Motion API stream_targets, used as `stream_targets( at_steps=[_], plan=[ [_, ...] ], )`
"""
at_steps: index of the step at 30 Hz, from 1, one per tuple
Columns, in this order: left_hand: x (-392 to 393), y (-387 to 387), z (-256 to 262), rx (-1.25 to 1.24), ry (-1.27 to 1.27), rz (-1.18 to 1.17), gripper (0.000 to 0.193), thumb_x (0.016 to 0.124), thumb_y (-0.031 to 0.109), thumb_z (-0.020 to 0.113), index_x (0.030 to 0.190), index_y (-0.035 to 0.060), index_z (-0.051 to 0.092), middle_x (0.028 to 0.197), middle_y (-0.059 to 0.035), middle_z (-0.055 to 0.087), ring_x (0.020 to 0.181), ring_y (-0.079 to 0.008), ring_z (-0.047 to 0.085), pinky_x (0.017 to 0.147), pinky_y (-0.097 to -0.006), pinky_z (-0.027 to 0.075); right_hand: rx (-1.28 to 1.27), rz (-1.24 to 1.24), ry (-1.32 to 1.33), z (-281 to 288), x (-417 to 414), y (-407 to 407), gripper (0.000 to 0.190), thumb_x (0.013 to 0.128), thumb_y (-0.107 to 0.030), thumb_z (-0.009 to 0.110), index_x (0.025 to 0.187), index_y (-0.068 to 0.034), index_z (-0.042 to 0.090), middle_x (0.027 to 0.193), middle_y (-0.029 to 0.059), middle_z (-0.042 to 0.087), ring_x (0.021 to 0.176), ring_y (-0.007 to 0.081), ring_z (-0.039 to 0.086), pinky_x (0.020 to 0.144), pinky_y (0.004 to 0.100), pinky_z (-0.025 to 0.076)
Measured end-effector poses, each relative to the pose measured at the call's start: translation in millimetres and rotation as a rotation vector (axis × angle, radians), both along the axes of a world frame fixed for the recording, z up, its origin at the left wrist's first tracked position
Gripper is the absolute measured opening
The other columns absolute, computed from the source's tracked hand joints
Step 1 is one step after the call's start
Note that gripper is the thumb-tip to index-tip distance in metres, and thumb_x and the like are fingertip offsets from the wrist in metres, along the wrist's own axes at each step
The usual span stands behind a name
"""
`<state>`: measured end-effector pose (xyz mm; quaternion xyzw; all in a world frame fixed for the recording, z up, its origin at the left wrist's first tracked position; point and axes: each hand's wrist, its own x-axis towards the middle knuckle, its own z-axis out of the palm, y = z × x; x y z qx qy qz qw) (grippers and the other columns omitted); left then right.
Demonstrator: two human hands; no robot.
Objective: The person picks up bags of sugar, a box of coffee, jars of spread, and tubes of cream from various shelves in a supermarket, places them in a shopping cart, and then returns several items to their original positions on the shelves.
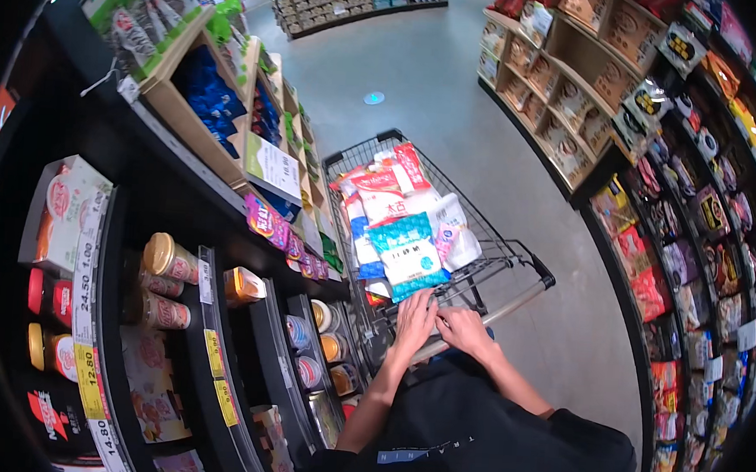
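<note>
A wire shopping cart (482, 226) stands in front of me, filled with bagged goods. My left hand (416, 317) is at the near end of the cart, fingers extended just below a teal and white bag (412, 257). Beside it, almost touching, my right hand (463, 329) has bent fingers above the cart's handlebar (523, 303); whether it holds anything is hidden. Behind the teal bag lie a red and white bag (387, 197), a white pouch (465, 244) and a small pink packet (446, 238).
Dark shelves with jars (169, 311), boxes (68, 210) and price tags run close along the left. Pink packets (268, 223) hang beside the cart. Wooden bins (555, 97) and racks of snack bags (647, 298) line the right. Grey floor (427, 77) stretches ahead to another display (327, 9).
</note>
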<state>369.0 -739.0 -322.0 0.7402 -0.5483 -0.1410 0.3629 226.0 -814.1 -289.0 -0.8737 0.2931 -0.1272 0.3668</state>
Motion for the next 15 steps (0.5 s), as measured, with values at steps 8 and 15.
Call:
stream_targets(
  at_steps=[8,15],
  plan=[
    [0.3,1.0,-15.7,0.031,0.015,0.04,0.035,0.089,0.013,0.063,0.123,0.0041,0.059,0.119,-0.0159,0.062,0.112,-0.0334,0.058,0.098,-0.0428,0.042,0.259,-0.101,-0.134,-1.6,1.6,-48.5,0.023,0.086,-0.022,0.063,0.095,-0.002,0.07,0.083,0.0178,0.069,0.075,0.0332,0.068,0.069,0.0417,0.053],
    [37.5,-40.3,-21.8,0.047,0.029,0.6,0.047,0.088,0.021,0.065,0.126,-0.0035,0.051,0.119,-0.0247,0.057,0.113,-0.0411,0.053,0.097,-0.047,0.043,0.329,-0.229,-0.1,-75.0,51.5,-146.5,0.047,0.086,-0.031,0.065,0.115,0.005,0.056,0.098,0.0221,0.069,0.09,0.0355,0.069,0.078,0.043,0.053]
  ],
)
